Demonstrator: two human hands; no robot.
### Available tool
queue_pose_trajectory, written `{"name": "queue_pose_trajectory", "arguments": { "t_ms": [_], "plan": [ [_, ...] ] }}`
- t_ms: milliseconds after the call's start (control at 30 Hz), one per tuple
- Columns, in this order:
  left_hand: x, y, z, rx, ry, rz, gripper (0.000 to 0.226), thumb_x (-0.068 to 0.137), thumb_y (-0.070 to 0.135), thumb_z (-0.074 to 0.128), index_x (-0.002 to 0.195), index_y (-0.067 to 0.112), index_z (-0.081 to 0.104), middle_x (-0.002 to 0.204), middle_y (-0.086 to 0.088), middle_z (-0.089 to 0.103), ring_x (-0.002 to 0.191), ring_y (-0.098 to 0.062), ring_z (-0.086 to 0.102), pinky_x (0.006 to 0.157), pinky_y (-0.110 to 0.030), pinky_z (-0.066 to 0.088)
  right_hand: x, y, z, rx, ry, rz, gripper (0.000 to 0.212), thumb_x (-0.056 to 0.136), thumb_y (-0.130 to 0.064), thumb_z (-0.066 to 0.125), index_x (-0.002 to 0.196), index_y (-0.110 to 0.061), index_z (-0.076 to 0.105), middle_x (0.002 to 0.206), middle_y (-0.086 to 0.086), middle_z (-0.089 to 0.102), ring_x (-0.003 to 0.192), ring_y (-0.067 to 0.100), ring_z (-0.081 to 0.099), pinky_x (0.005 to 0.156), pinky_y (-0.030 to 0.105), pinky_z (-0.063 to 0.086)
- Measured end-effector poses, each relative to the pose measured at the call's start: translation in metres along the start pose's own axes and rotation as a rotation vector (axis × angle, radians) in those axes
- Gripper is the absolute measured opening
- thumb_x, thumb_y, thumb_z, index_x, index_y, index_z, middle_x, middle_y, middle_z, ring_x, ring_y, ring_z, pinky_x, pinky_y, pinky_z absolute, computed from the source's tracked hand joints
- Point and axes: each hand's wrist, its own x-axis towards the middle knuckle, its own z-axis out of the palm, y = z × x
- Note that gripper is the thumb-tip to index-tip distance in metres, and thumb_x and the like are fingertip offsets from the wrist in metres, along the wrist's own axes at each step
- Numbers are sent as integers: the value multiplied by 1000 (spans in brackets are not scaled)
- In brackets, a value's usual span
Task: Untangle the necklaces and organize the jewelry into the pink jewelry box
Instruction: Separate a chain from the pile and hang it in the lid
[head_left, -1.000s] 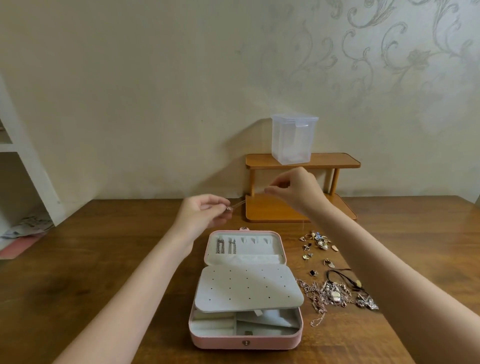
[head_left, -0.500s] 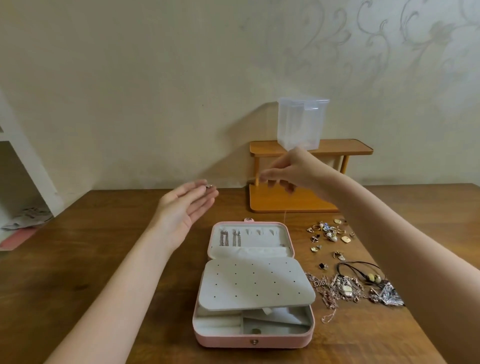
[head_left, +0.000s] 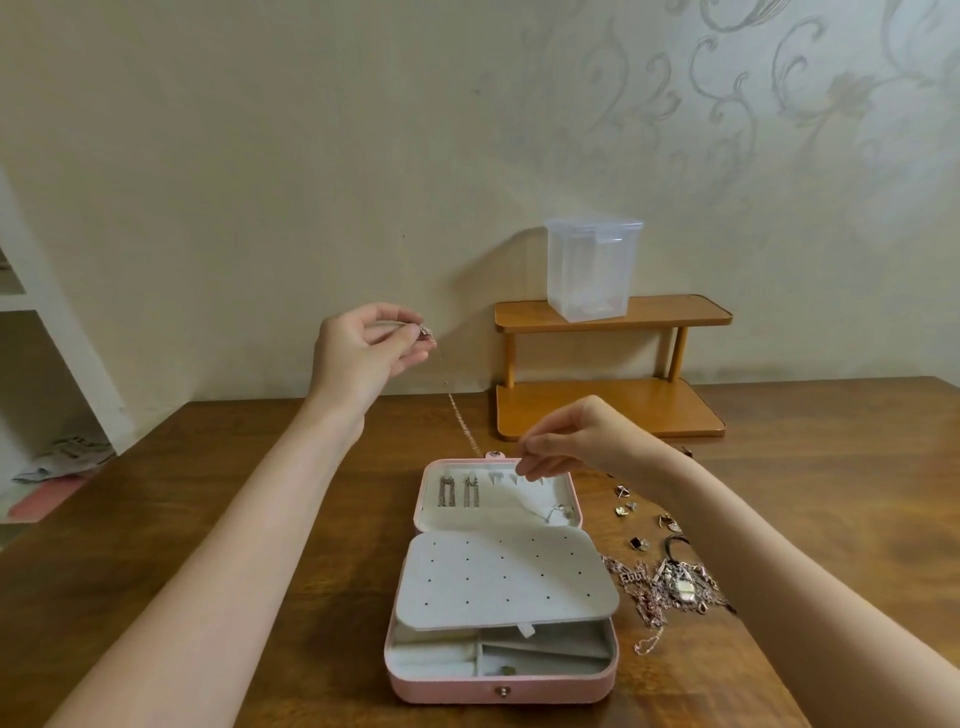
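From the head cam: left hand (head_left: 366, 347) is up in the air pinching one end of a thin chain (head_left: 460, 415), right hand (head_left: 582, 449) pinches the other end low over the open pink jewelry box (head_left: 498, 582) lid. Tangled jewelry pile (head_left: 665, 582) sits on the wooden table (head_left: 208, 519), just right of the box.
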Motion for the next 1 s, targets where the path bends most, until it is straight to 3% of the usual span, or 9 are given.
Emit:
{"name": "queue_pose_trajectory", "arguments": {
  "t_ms": [133,400,567,667,800,1000],
  "plan": [
    [-3,12,4,35,-45,39,13,88,3,61,83,14,65,86,-10,71,78,-15,71,73,-23,58,-1,4,6,64,22,9,14,91,-8,56,92,-5,70,89,12,73,80,18,70,77,26,58],
    [-7,33,8,173,-94,173,16,88,4,61,81,18,66,81,-7,71,76,-18,71,75,-32,57,8,-7,29,-115,33,-46,36,89,-12,61,124,-4,56,110,9,65,82,12,64,68,20,57],
    [-15,41,15,9,-146,85,14,90,3,58,86,14,65,82,-7,70,69,-11,69,68,-22,57,3,-11,32,77,107,-124,16,91,-6,56,101,0,67,83,7,67,64,8,64,56,17,51],
    [-17,44,17,-109,-190,7,15,93,4,54,88,14,64,83,-5,70,68,-8,66,63,-18,54,-5,-12,24,189,36,-116,12,89,-9,59,91,-3,69,83,10,70,68,12,66,58,19,51],
    [-16,51,19,-198,-224,-18,17,93,2,52,88,13,64,79,-2,69,59,-2,58,54,-12,47,-14,-9,17,371,-107,-101,16,84,-14,60,93,-3,69,84,11,69,75,17,65,66,23,54],
    [-16,61,22,-146,-258,11,17,94,4,51,89,13,63,75,2,66,55,-2,51,46,-12,39,-21,-4,14,497,-135,-77,15,82,-4,61,95,-1,69,84,11,70,72,15,65,65,22,53]
  ]
}}
